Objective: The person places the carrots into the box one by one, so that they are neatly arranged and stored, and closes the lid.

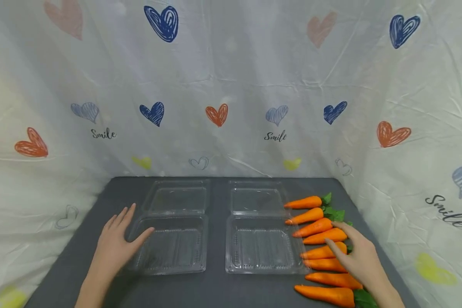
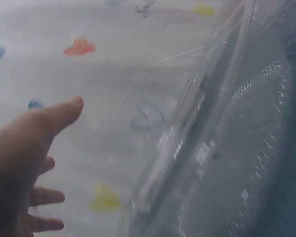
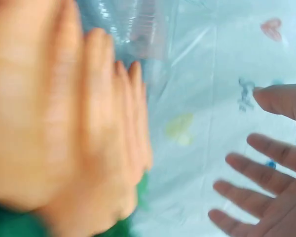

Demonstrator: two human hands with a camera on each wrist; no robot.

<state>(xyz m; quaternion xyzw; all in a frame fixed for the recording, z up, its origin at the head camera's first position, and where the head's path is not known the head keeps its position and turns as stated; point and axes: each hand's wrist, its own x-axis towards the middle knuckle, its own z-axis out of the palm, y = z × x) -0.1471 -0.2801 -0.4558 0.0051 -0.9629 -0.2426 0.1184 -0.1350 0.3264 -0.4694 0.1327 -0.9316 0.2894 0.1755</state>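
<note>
My left hand (image 1: pixel 117 244) has its fingers spread and holds nothing, beside the left edge of a clear plastic clamshell container (image 1: pixel 169 250) with its lid (image 1: pixel 181 200) folded back. In the left wrist view the thumb and several fingers (image 2: pixel 47 196) are extended. My right hand (image 1: pixel 359 254) hovers over a row of orange carrots (image 1: pixel 329 293) with green tops. Its fingers are spread too, and in the right wrist view the hand (image 3: pixel 266 182) is apart from the blurred carrots (image 3: pixel 103 133). A second clear container (image 1: pixel 263 252) lies lid back, left of the carrots.
Both containers lie side by side on a dark grey table (image 1: pixel 217 286). Some carrot tips overlap the right container's edge in the head view. A white curtain (image 1: pixel 238 149) with printed hearts surrounds the table at the back and sides.
</note>
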